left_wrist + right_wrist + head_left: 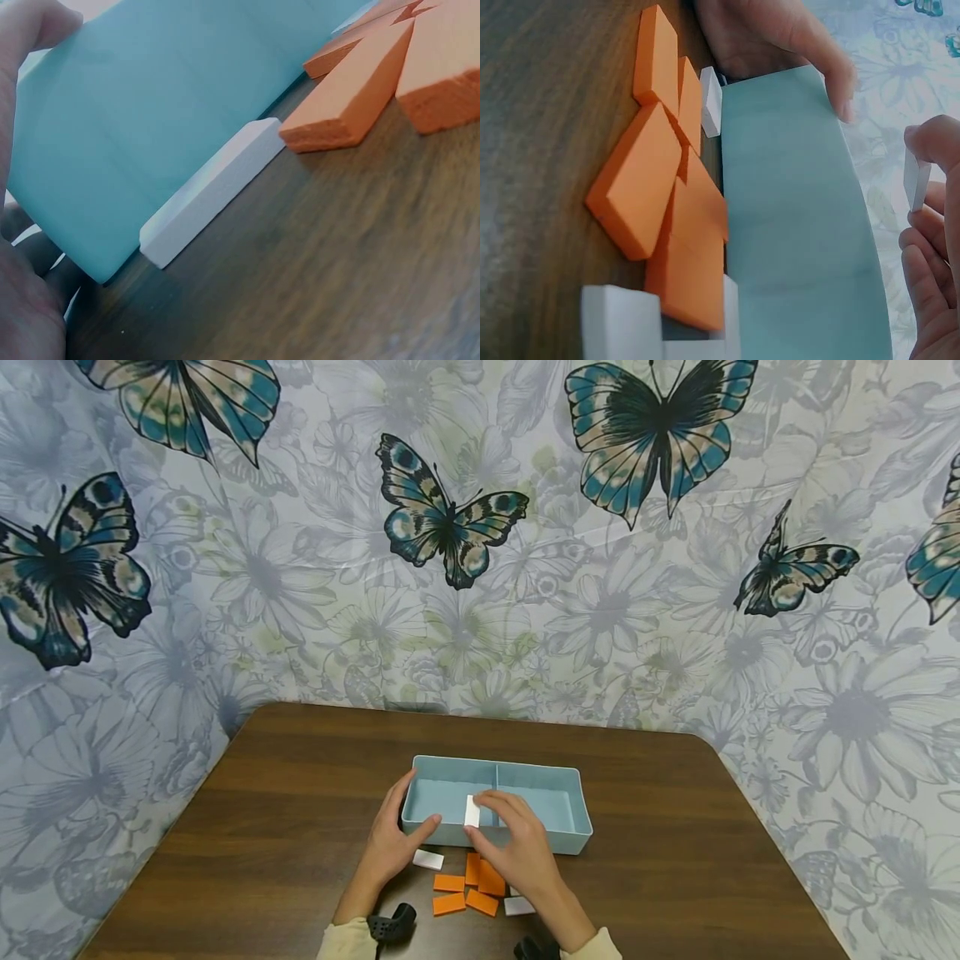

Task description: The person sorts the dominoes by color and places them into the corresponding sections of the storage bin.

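One white block is pinched by right fingers.

A pale cream, softly creased fabric sleeve clothes the left arm at 7 o'clock in the head view, ending above a bare left hand. Toward the cuff's 2 o'clock sits a glossy black, rounded wrist device. At 5 o'clock, a matching cream right sleeve has a partly cropped black device toward its 9 o'clock.
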A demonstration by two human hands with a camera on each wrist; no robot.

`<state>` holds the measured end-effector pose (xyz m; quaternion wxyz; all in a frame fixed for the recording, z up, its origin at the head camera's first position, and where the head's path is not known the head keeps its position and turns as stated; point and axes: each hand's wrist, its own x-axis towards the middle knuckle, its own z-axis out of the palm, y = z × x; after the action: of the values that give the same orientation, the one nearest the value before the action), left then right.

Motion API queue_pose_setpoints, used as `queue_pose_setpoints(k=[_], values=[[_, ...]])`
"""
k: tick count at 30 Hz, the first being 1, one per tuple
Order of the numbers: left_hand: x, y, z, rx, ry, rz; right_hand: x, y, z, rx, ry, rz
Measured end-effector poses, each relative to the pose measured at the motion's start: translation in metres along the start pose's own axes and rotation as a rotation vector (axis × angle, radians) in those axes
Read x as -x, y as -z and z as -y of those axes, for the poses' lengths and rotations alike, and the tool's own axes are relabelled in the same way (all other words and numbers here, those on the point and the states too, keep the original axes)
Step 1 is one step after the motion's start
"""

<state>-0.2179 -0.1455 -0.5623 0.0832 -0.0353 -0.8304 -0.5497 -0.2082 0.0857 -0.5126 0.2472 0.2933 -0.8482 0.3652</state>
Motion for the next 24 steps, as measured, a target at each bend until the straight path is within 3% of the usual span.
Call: queue_pose_setpoints(k=[24], values=[[0.001,0.002,0.000,-0.008,0.006,-0.005,-0.024,-0.019,0.008,-0.024,-0.136,0.061]])
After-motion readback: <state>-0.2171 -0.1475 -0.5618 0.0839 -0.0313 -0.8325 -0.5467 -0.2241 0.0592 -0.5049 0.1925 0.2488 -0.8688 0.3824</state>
